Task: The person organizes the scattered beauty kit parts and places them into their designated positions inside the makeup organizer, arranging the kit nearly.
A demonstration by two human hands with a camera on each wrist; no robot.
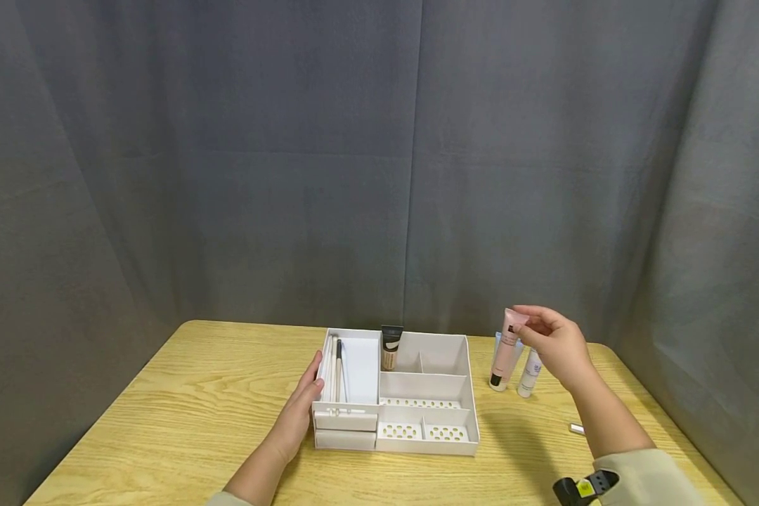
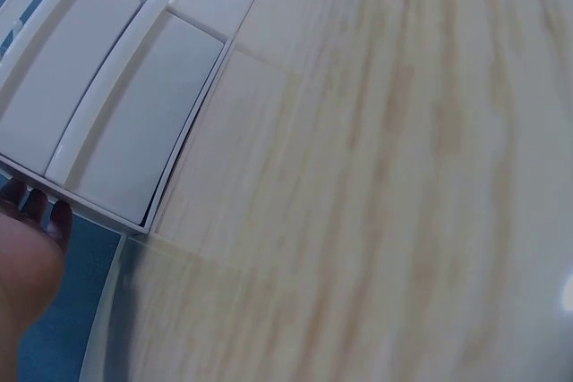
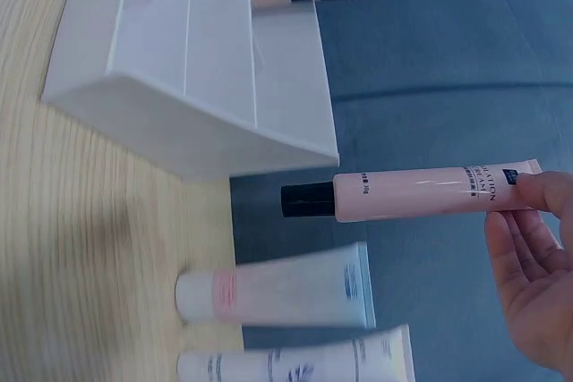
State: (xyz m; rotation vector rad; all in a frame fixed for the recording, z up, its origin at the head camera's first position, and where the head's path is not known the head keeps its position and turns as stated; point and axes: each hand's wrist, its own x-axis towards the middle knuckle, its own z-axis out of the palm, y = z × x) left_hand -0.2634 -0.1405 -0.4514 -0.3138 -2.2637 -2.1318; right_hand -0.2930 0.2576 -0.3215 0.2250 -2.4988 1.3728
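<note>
My right hand [image 1: 559,344] pinches the flat top end of a pink cream tube [image 3: 421,194] between thumb and fingers. The tube hangs upright, black cap down, to the right of a white desktop organizer [image 1: 411,445]. My left hand [image 1: 296,414] rests against the organizer's left side, its fingers touching the wall in the left wrist view. Inside the organizer, a beige and black tube [image 1: 390,349] stands in a back compartment. Thin sticks, one of them dark-tipped [image 1: 338,372], lie in the left compartment. The front left has two small drawers [image 2: 134,105].
Behind the pink tube stands a pale tube with a light blue end [image 3: 286,288]. Next to it is a white tube [image 1: 529,374]. A small whitish object [image 1: 576,428] lies near my right forearm on the wooden table [image 1: 228,379]. Grey curtains [image 1: 291,176] surround the table.
</note>
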